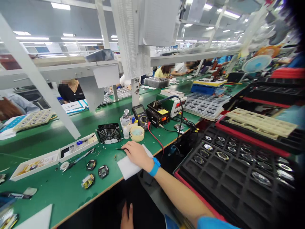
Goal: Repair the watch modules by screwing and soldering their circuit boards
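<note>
Thin dark tool (120, 149) pinched in the right hand (137, 156), its tip pointing left just above the green counter (50, 194). The hand, closed around the tool and with a blue wristband (155, 167) at the wrist, rests on a white foam pad (130, 166) near the counter's front edge. Below that edge, the left hand (126, 218) shows only as raised fingers, and whether it is open or closed cannot be told. Three round circuit modules (91, 164) lie to the left of the pad, near a slim screwdriver-like tool (77, 160) and an open white parts box (53, 156). Behind the pad stand a roll of tape (137, 133), a small cooling fan (109, 133), a digital multimeter (140, 116) and a soldering station (158, 115). To the right, a black compartment tray (228, 171) edged in red holds round metal-rimmed parts in some of its pockets. Co-workers (163, 71) sit at the far end of the next counter, under white shelving and hanging papers (130, 38).
</note>
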A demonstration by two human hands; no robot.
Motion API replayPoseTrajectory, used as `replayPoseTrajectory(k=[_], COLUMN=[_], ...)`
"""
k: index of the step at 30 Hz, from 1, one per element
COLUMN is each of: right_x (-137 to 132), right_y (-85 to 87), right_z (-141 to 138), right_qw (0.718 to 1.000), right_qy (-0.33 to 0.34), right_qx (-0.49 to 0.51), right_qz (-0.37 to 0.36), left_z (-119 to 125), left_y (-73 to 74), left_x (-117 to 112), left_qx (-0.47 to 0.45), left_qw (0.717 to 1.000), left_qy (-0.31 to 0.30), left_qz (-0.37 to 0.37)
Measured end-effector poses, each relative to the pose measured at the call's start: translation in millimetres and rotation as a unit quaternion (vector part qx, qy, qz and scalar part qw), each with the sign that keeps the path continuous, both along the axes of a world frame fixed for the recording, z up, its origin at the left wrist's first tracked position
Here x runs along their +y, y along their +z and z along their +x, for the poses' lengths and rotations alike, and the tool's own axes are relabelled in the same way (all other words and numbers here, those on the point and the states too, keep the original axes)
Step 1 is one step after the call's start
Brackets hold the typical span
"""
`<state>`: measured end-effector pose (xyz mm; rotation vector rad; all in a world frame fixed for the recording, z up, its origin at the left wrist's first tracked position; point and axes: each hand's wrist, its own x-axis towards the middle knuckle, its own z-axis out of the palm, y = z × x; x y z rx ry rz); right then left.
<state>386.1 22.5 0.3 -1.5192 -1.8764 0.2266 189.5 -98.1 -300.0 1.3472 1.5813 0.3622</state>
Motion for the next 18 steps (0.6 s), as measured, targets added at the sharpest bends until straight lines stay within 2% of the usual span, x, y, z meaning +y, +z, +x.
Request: replayPoseTrajectory(k=[3,6,8,10,13,15,18], right_x=[-2,3,13,28,46,55,68], right_y=[10.2,34.4,58.1,83.6,114.3,126.4,133.6], right_z=[14,57,98,139,187,205,215], right_qw=[0.998,0.982,0.953,0.911,0.860,0.840,0.827], right_qy=[0.013,-0.044,-0.113,-0.181,-0.236,-0.253,-0.268], right_qx=[0.065,0.178,0.273,0.359,0.448,0.479,0.494], right_qz=[0.013,0.043,0.073,0.087,0.058,0.024,-0.006], left_z=[-4,-8,-9,-10,-10,-9,-7], left_y=[-2.3,-2.2,-1.7,-1.0,0.2,0.9,0.9], left_x=[0,-1,-2,-3,-3,-2,-1], left_qx=[-0.018,-0.038,-0.049,-0.059,-0.072,-0.079,-0.088], left_qw=[1.000,0.999,0.998,0.998,0.997,0.997,0.996], left_qy=[0.010,0.019,0.021,0.021,0.018,0.018,0.022], left_qz=[-0.017,-0.025,-0.027,-0.025,-0.019,-0.017,-0.016])
